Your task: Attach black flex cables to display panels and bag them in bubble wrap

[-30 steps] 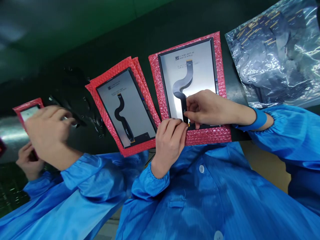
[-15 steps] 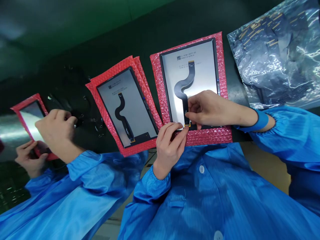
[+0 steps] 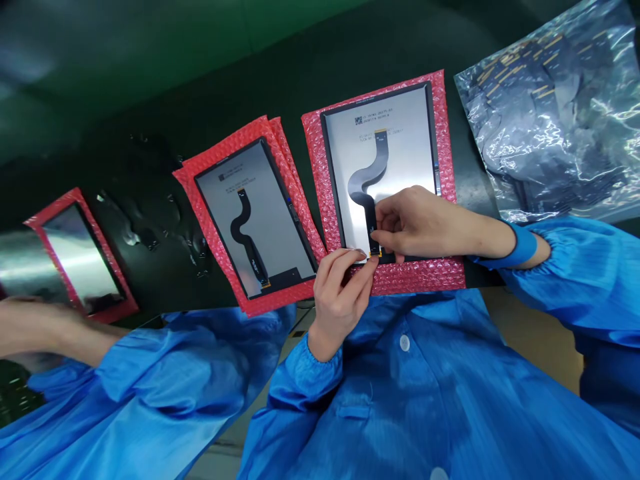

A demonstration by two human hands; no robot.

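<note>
Along silver back of display panel: S-curved black flex cable. Probably light, bendy, easily creased; best taken by straight lower part, sparing gold contacts. Pinched there in right hand; touched at lower end by bent fingers of left hand, cannot tell whether gripping. Above, QR code beside print too small to read; no brand legible. Underneath, pink bubble wrap.
</note>
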